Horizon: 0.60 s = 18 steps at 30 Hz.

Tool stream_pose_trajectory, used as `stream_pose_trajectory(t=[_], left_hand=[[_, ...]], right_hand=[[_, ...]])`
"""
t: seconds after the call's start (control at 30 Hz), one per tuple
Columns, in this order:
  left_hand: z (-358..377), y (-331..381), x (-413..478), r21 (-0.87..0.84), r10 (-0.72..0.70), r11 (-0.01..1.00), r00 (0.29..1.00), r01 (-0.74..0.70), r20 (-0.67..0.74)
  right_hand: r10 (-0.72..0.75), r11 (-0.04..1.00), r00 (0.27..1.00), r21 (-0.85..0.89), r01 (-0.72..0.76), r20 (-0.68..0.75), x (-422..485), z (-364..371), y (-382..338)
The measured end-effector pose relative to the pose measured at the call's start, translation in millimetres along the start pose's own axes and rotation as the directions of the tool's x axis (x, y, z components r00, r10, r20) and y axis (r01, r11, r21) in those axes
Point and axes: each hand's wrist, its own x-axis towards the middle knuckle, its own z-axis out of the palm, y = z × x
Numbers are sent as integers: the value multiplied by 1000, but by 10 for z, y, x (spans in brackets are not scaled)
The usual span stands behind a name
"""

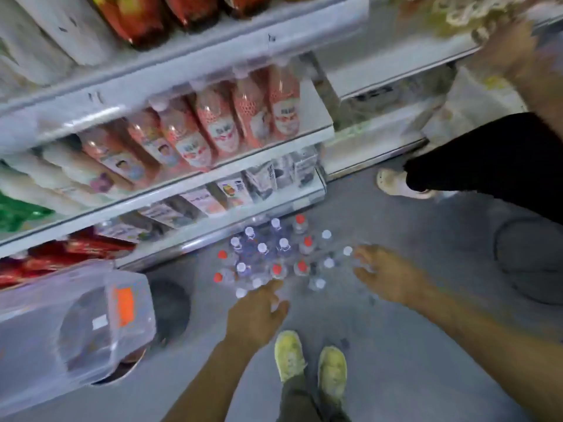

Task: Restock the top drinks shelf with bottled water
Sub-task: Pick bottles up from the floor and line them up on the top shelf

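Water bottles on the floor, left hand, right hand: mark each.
water bottles (pixel 275 254), head view, cap in the cluster's middle
left hand (pixel 254 315), head view, back of hand
right hand (pixel 388 277), head view, back of hand

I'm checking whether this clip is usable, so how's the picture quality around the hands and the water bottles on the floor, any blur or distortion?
Head view: soft and smeared all over; the left hand and right hand are motion-blurred, fingers indistinct. The water bottles show as hazy caps, bodies barely readable. Wide-angle bending curves the shelf edges. Lighting is dim and flat, without strong glare.
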Motion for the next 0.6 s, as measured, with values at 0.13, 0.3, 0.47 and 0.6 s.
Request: stream_pose_trajectory(t=[0.13, 0.3, 0.47, 0.6], left_hand=[[688, -136, 771, -24, -28, 999, 993, 31, 118], [1515, -312, 1747, -32, -46, 998, 985, 52, 167], [2347, -361, 2393, 47, 61, 996, 973, -73, 223], [2837, -434, 2657, 112, 133, 981, 966, -160, 220]], right_hand=[[161, 986, 976, -55, -155, 145, 582, 834, 581], [162, 985, 970, -88, -148, 184, 1374, 1623, 1025], [86, 984, 990, -166, -66, 111, 2154, 2184, 1174], [39, 954, 989, -299, 5, 139, 2601, 2549, 1271]])
